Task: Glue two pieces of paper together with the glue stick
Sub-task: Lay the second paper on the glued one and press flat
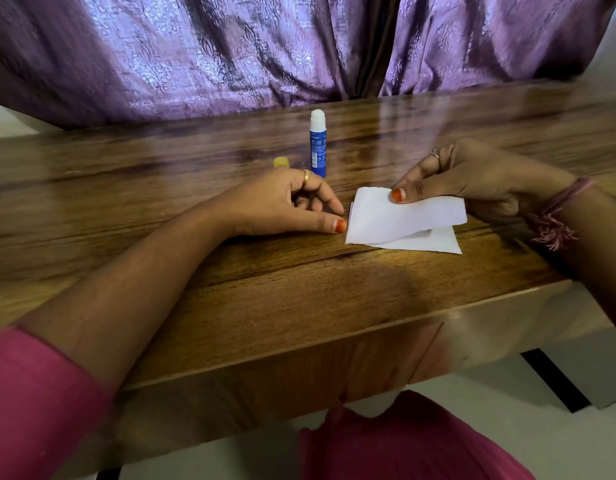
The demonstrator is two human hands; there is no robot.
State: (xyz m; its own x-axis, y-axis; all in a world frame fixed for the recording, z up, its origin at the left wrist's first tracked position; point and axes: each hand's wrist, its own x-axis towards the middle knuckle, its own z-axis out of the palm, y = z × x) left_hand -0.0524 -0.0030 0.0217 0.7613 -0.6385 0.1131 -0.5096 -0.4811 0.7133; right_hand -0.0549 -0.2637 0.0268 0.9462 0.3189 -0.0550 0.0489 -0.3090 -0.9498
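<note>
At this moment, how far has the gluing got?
Looks done: the glue stick stands upright and uncapped, its yellow cap beside it, so glue has probably been applied, though none is visible. In hand: the right hand pinches the upper paper over the lower paper, its right side lifted. The left hand rests beside them. Left: pressing the sheets flat, recapping.

Glossy wooden table [299, 289] before purple patterned curtain [230, 46].

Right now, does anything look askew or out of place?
The upper paper, pinched by the right hand, lies skewed over the lower paper. The glue stick stands uncapped; yellow cap beside it.
</note>
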